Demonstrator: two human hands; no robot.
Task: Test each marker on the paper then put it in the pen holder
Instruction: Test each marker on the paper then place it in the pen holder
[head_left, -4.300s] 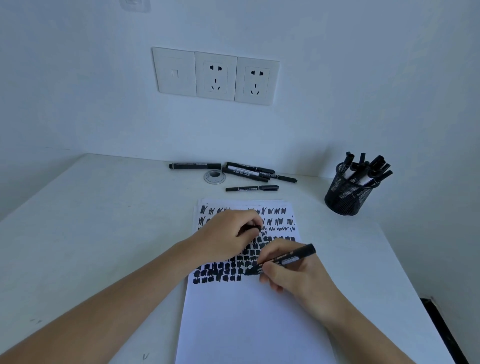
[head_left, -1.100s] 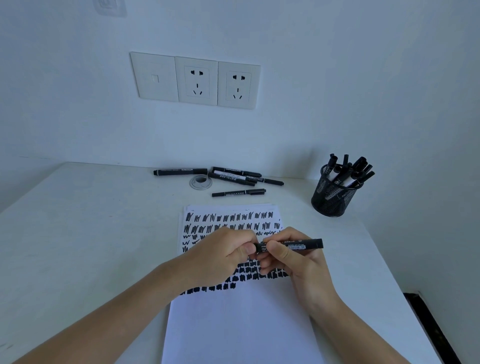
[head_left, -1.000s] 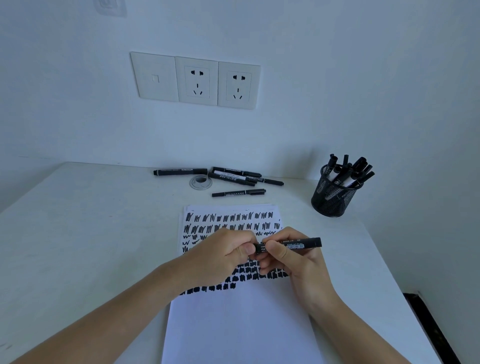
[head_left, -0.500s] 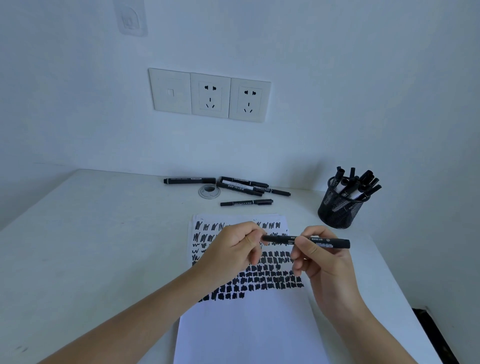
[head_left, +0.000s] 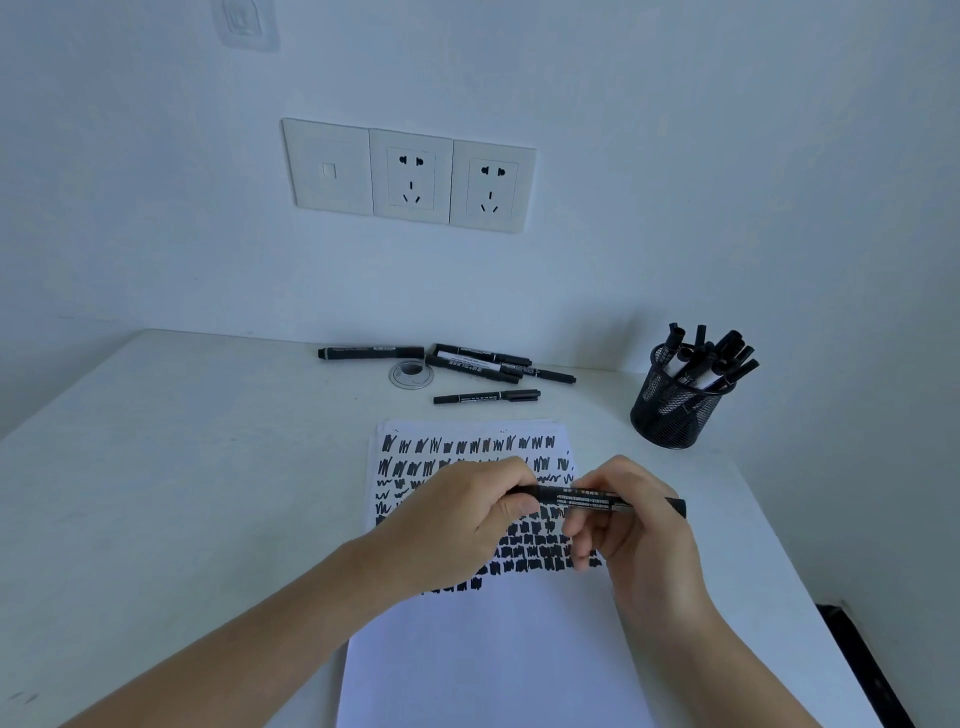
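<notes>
Black ink scribbles fill the far half of the white sheet of paper (head_left: 493, 649), which lies at the middle of the table, and just above them both hands hold one slim black marker with white print on its barrel (head_left: 587, 500). The marker lies level, left to right. The left hand (head_left: 467, 525) has its fingers curled round the marker's left end and hides it, so I cannot tell whether the cap is seated. The right hand (head_left: 639, 530) pinches the barrel near its right end between thumb and fingers.

By the look of it the testing of this marker is done and the step in hand is capping it. The next move would call for the left hand to let go and the right to carry the marker to the black wire-mesh pen holder (head_left: 670, 415) at the far right, then slip it in upright among the markers already crowding it.

Several loose black markers (head_left: 483, 364) lie along the far edge, with one more (head_left: 485, 397) a little nearer, beside a round cable grommet (head_left: 413, 374). The matte white table (head_left: 182, 467) meets a pale wall with a triple cream socket panel (head_left: 410, 176) and a clear adhesive hook (head_left: 244, 23).
</notes>
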